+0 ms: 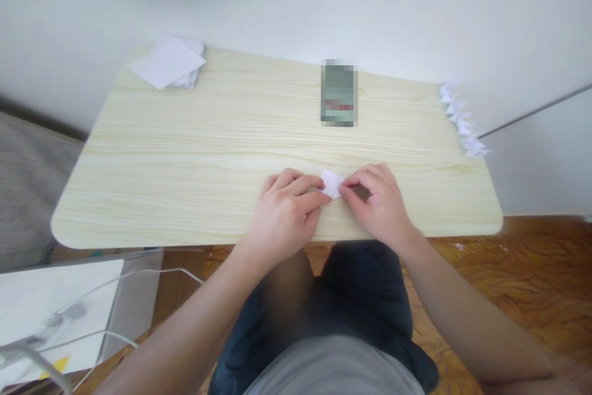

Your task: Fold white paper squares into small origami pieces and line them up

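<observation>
A small folded piece of white paper [331, 183] lies near the front edge of the light wooden table [185, 154]. My left hand [287, 207] pinches its left side with curled fingers. My right hand [375, 201] pinches its right side, fingers pressed together. Both hands rest on the tabletop and hide part of the paper.
A stack of white paper squares [170, 62] sits at the table's back left corner. Several small folded paper pieces [461, 121] line the right edge. A blurred phone-like object [339, 93] lies at the back centre. White cables [106, 321] hang at lower left.
</observation>
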